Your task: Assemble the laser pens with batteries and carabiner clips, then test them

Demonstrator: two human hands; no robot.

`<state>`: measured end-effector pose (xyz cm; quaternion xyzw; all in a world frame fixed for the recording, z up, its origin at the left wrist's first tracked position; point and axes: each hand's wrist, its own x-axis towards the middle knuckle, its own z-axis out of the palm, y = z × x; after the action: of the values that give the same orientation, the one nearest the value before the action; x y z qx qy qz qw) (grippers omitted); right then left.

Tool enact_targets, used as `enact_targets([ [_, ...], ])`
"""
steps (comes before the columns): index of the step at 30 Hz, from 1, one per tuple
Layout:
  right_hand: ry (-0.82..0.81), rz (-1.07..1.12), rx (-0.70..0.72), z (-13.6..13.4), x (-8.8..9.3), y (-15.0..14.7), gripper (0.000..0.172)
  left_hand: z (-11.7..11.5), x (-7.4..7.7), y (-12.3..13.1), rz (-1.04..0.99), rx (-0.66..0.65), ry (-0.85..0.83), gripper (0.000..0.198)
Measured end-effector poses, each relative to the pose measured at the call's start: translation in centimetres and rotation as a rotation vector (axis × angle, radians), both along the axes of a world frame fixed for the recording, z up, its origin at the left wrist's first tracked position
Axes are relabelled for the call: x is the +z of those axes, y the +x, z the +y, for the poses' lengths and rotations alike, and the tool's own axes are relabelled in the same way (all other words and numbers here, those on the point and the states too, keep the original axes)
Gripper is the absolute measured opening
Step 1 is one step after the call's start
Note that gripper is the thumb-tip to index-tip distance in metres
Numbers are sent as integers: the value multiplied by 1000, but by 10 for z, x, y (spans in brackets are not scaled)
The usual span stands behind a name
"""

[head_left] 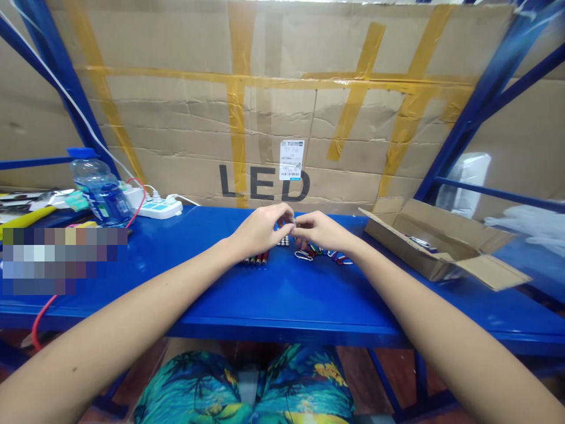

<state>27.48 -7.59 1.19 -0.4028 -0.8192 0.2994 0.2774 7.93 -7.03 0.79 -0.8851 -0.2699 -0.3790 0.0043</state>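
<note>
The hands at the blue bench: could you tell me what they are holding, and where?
Both hands, left hand and right hand, pinch one small metallic item by its ends; what it is cannot be told.

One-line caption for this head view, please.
Both hands, left hand and right hand, pinch a small metal piece above colourful clips.

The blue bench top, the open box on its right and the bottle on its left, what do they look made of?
Bench top: probably painted metal, since it is smooth, glossy blue and reflects light. Open box: corrugated cardboard, plain brown with folded flaps. Bottle: clear plastic, see-through with a blue cap and label.
</note>
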Motion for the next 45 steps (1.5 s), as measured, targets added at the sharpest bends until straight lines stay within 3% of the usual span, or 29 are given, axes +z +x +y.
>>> enact_targets([
  [3, 68, 44, -42, 0, -1, -5, 25, 1, 1, 3, -118, 60, -94, 11],
  [7, 102, 64, -91, 6, -5, -15, 18, 6, 5, 0, -281, 88, -187, 9],
  [11, 266, -79, -199, 24, -9, -25, 17, 21, 8, -12, -481, 68, -255, 6],
  [16, 336, -342, -43, 43, -11, -46, 14, 41, 2, -24, -607, 63, -310, 8],
  [21, 294, -404, 29, 47, -16, -62, 12, 46, -7, -23, -579, -6, -367, 10],
  [24, 275, -270, -10, 48, -16, -56, 12, 45, -10, -22, -523, -35, -370, 12],
  [27, 254, 25, -129, 47, -10, -39, 7, 43, -10, -23, -451, -17, -343, 12],
  [31, 217, 365, -220, 39, 0, -22, 16, 37, -10, -21, -335, 53, -227, 9],
  [37, 190, 432, -202, 32, 0, -26, 21, 28, -10, -16, -187, 41, -134, 10],
  [45, 44, 574, -204, 29, -7, -36, 23, 25, -10, -14, -158, -10, -58, 12],
])
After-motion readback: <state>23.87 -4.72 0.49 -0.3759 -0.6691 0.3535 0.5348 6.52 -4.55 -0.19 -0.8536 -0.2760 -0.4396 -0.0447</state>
